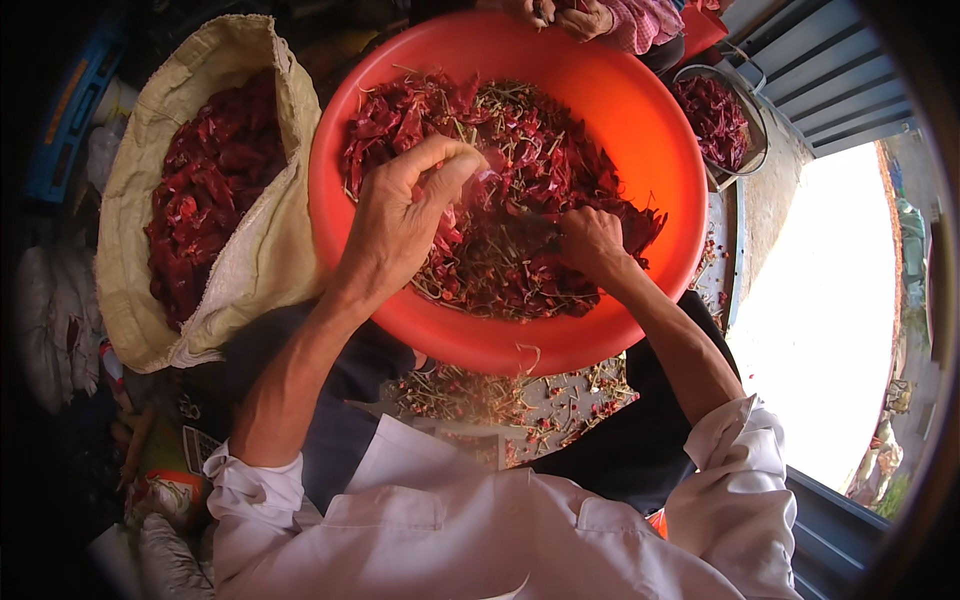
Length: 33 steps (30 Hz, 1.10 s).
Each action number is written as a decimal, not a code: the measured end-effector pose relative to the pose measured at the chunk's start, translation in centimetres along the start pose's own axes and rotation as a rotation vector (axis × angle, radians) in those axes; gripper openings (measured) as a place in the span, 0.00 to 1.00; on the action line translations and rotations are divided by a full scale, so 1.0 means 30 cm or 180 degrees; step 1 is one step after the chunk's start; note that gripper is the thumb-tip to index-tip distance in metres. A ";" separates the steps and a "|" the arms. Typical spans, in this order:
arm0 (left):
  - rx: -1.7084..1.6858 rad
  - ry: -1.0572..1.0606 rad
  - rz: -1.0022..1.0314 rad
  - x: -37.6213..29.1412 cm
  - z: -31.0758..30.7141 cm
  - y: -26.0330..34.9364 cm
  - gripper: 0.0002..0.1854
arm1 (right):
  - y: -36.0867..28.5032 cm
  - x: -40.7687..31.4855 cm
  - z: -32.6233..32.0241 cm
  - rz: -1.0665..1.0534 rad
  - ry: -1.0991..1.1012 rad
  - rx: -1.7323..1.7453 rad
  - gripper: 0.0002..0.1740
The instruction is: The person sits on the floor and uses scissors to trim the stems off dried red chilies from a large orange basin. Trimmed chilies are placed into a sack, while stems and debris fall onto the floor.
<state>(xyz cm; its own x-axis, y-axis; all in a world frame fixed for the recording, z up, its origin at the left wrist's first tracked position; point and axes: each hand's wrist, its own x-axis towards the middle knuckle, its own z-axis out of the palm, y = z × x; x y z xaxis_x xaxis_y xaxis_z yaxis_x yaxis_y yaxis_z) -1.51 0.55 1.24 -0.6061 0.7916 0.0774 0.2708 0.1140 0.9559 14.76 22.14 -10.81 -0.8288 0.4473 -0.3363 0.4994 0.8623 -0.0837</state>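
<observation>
A large red plastic basin [615, 127] stands before me, partly filled with dried red chili peppers [555, 161] mixed with pale stems. Over its left half is my left hand [409, 202], raised above the peppers with thumb and forefinger brought together. Pepper pieces show right behind those fingertips, so whether they pinch one is unclear. My right hand [594, 240] reaches into the right side of the heap, its fingers curled down against dark red peppers. The undersides of its fingers are hidden.
Left of the basin stands an open woven sack [259, 240] of chili peppers. Another person's hands [570, 16] are at the basin's far rim. A basket of peppers [712, 124] sits at the far right. Stems and scraps [480, 394] litter the floor by my legs.
</observation>
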 end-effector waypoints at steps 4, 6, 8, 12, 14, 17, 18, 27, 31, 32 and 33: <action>-0.0304 0.0041 -0.0061 -0.003 0.001 -0.002 0.10 | 0.033 -0.032 -0.048 -0.0206 0.0092 0.0499 0.15; -0.0364 0.0009 -0.0119 -0.005 0.002 -0.005 0.09 | 0.058 -0.039 -0.065 -0.0257 0.0047 0.0565 0.16; -0.0166 -0.0014 -0.0063 -0.003 0.006 -0.011 0.09 | 0.084 -0.040 -0.075 -0.0260 -0.0045 0.0668 0.16; 0.0252 -0.0033 0.0278 0.003 0.013 -0.023 0.11 | 0.120 -0.042 -0.075 -0.0245 -0.0034 0.0891 0.17; 0.0136 -0.0081 0.0196 0.001 0.015 -0.026 0.10 | 0.119 -0.046 -0.063 -0.0270 0.0093 0.0843 0.18; 0.0102 -0.0078 0.0192 -0.002 0.020 -0.028 0.10 | 0.092 -0.045 -0.033 -0.0288 0.0277 0.0592 0.19; 0.0084 -0.0071 0.0251 -0.002 0.022 -0.028 0.10 | 0.079 -0.041 -0.021 -0.0285 0.0332 0.0502 0.19; 0.0057 -0.0066 0.0188 -0.007 0.020 -0.021 0.09 | 0.048 -0.001 0.026 -0.0814 0.1114 -0.0062 0.10; -0.0015 -0.0054 0.0053 -0.005 0.011 -0.018 0.08 | 0.075 -0.006 0.018 -0.0664 0.0734 0.0007 0.10; 0.0012 -0.0057 0.0044 -0.005 0.009 -0.018 0.08 | 0.081 -0.009 0.010 -0.0545 0.0603 0.0161 0.11; 0.0027 -0.0051 0.0063 -0.006 0.008 -0.017 0.08 | 0.087 -0.014 -0.003 -0.0466 0.0478 0.0332 0.11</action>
<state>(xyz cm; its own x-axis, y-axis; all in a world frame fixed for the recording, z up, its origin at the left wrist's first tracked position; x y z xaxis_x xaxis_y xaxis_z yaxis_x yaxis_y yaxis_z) -1.37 0.48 0.65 -0.5887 0.8032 0.0916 0.2889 0.1032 0.9518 16.39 24.25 -10.80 -0.9186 0.3563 -0.1708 0.3881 0.8949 -0.2204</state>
